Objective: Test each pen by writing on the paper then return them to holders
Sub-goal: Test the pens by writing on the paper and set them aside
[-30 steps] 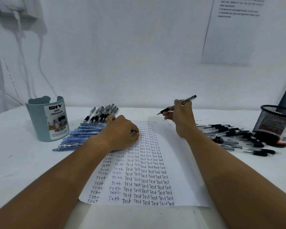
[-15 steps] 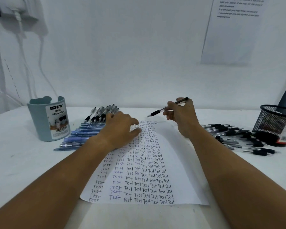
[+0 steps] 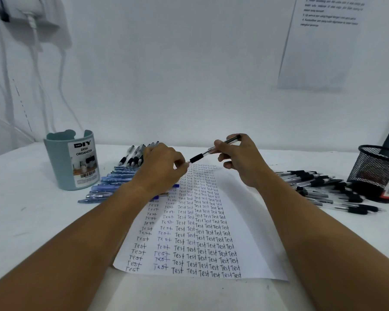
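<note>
My right hand (image 3: pixel 243 162) holds a clear pen with a black grip (image 3: pixel 208 151) above the top of the paper (image 3: pixel 245 221), tip pointing left and down. My left hand (image 3: pixel 162 169) is raised off the sheet, its thumb and fingertips pinched at the pen's tip; what they grip there is too small to tell. The paper carries several columns of the word "Test". A blue-grey desk organizer (image 3: pixel 70 164) stands at the left and a black mesh holder (image 3: pixel 377 169) at the right.
Blue pens (image 3: pixel 112 185) lie in a row left of the paper, with black-grip pens (image 3: pixel 133 157) behind them. More black pens (image 3: pixel 328 189) are spread in front of the mesh holder. A printed sheet (image 3: pixel 319 41) hangs on the wall; cables (image 3: pixel 34 63) hang at the left.
My left hand lifted off the paper and rose to the pen's tip, pinching there. My right hand tilted the pen so its tip points more to the left and down.
</note>
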The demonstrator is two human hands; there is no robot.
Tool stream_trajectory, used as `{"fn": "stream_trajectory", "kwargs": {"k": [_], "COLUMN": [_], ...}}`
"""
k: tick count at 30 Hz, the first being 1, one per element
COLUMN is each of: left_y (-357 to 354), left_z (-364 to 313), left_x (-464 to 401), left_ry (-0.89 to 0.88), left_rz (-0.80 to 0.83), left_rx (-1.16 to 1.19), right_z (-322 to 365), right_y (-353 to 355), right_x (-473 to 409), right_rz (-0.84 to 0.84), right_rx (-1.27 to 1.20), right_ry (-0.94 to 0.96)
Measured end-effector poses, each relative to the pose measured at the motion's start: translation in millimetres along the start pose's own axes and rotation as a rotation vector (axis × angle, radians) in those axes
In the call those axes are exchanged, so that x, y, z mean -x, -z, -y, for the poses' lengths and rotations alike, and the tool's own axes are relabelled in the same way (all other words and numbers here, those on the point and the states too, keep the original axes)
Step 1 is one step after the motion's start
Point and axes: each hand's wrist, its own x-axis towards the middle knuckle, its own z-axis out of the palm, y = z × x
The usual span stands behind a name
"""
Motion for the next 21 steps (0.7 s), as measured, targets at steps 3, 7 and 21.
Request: {"fn": "stream_trajectory", "kwargs": {"k": [3, 7, 21], "left_y": [3, 14, 16], "left_z": [7, 20, 59], "left_x": [0, -5, -3], "left_ry": [0.019, 0.158, 0.584], "left_rz": [-0.031, -0.112, -0.012], "left_rx": [-0.003, -0.091, -0.434], "right_z": [-3, -5, -2], "right_y": [-4, 15, 24], "right_x": [-3, -6, 9], "right_rz": [-0.030, -0.220, -0.220], "right_rx": [0.213, 1.125, 1.684], "right_ry": [0.038, 0.225, -0.145]}}
